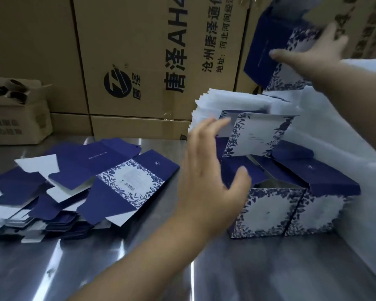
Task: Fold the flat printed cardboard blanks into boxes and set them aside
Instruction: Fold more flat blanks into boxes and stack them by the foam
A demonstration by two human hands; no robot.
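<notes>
Left hand (213,177), mid-frame, blurred, fingers spread and straight, holding nothing, just left of folded boxes (267,211) standing at lower right. Right hand (317,53), upper right, fingers and thumb straight, flat against raised box (267,46); no curled clasp seen. Flat blanks (109,181) piled at left on metal table (139,257). White sheets (237,103) behind boxes. Brown cartons (139,51) across top.

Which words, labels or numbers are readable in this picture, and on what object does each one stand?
"唐泽AH4", cut off above: large brown carton.
"沧州唐泽通信", cut off above: same carton.
"地址:河北河间", rest cut off: same carton.
"唐泽", beside the round logo: same carton.
Too small or blurred: barcode label on the top flat blank; print on the small carton.
</notes>
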